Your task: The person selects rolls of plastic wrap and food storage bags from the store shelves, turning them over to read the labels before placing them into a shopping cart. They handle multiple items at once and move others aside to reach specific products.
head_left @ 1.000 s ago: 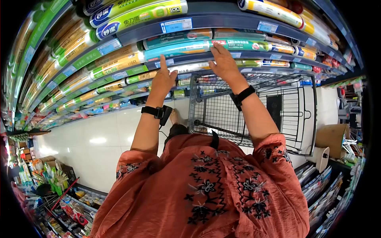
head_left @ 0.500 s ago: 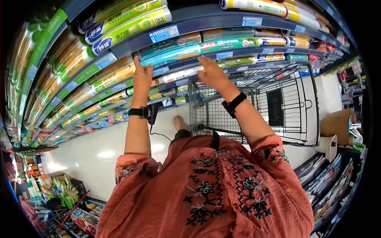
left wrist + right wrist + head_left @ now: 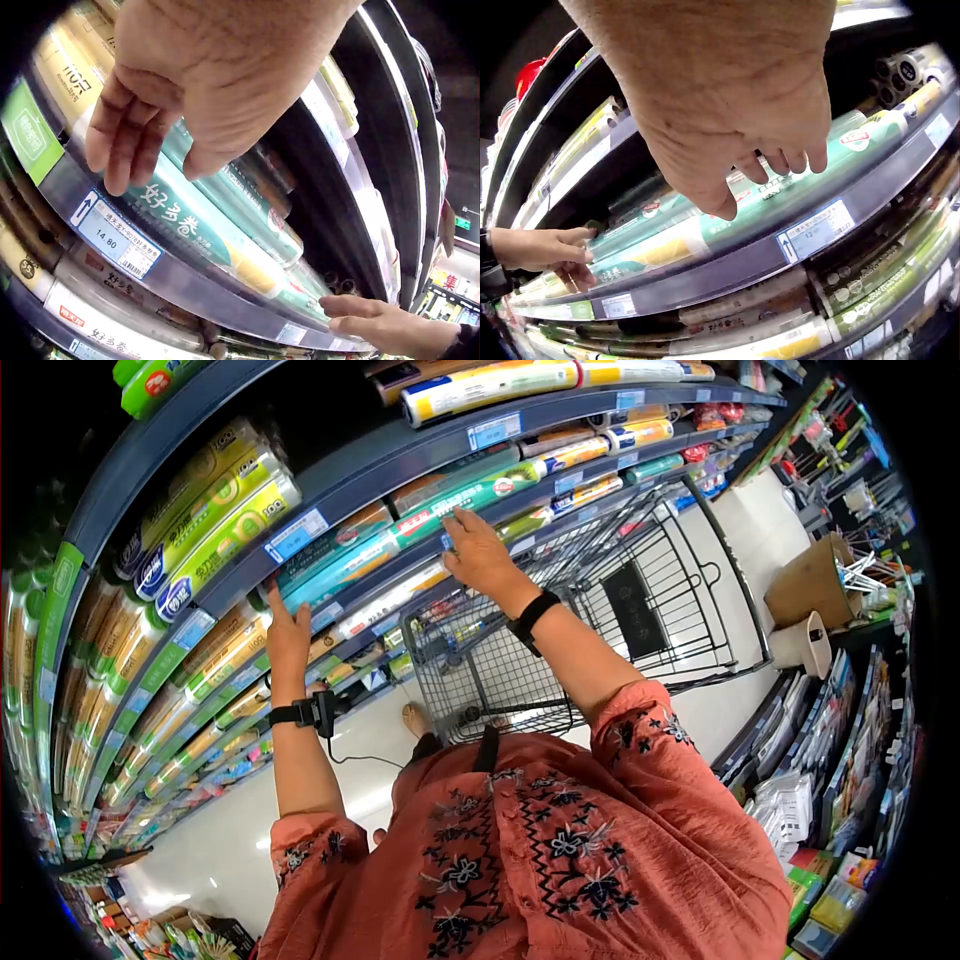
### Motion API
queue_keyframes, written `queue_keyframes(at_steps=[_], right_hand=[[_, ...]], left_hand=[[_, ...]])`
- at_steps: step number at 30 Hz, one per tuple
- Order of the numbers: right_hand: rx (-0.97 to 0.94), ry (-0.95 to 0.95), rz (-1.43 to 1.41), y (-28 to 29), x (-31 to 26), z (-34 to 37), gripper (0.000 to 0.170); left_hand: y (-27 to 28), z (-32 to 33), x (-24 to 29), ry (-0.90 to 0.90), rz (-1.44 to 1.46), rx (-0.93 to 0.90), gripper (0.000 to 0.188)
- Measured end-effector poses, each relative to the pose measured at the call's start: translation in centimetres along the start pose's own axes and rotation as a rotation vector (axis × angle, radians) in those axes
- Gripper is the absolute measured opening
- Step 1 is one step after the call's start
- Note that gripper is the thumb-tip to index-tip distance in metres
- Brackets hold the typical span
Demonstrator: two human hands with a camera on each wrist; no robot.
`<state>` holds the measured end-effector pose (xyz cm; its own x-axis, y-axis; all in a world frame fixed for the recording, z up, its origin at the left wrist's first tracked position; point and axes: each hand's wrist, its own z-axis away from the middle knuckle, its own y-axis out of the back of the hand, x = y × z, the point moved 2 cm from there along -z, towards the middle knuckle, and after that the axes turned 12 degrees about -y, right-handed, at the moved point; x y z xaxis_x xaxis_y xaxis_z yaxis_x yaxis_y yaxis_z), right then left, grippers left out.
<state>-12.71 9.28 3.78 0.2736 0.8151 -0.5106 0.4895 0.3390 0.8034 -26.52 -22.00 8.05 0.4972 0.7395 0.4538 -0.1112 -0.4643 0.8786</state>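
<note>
Teal rolls lie end to end on a shelf. My left hand is at the left end of a teal roll; in the left wrist view the fingers of the left hand bend down over that roll, thumb apart, beside a tag reading 14.80. My right hand reaches the front of the green-teal roll to its right. In the right wrist view the fingertips of the right hand rest on or just over this roll; contact is unclear.
A wire shopping cart stands below the right forearm, close to the shelves. Yellow-brown rolls fill the shelf at left, and green rolls lie one level up. A cardboard box stands at right.
The view has turned and the shelves slant more. My left hand has moved left along the teal roll to its end, and my right hand has shifted left with it.
</note>
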Motion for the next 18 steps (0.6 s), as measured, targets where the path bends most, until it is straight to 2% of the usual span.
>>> queue_keyframes(at_steps=[7, 15, 18], right_hand=[[-0.001, -0.029, 0.112, 0.1, 0.9, -1.1, 0.059], [-0.039, -0.071, 0.118, -0.3, 1.6, -0.9, 0.056], [-0.092, -0.070, 0.074, 0.8, 1.3, -1.3, 0.056]], left_hand=[[-0.9, -0.2, -1.4, -0.071, -0.022, 0.071, 0.072], [-0.2, -0.1, 0.3, -0.020, -0.060, 0.031, 0.069], [-0.9, -0.7, 0.3, -0.185, -0.051, 0.137, 0.055]])
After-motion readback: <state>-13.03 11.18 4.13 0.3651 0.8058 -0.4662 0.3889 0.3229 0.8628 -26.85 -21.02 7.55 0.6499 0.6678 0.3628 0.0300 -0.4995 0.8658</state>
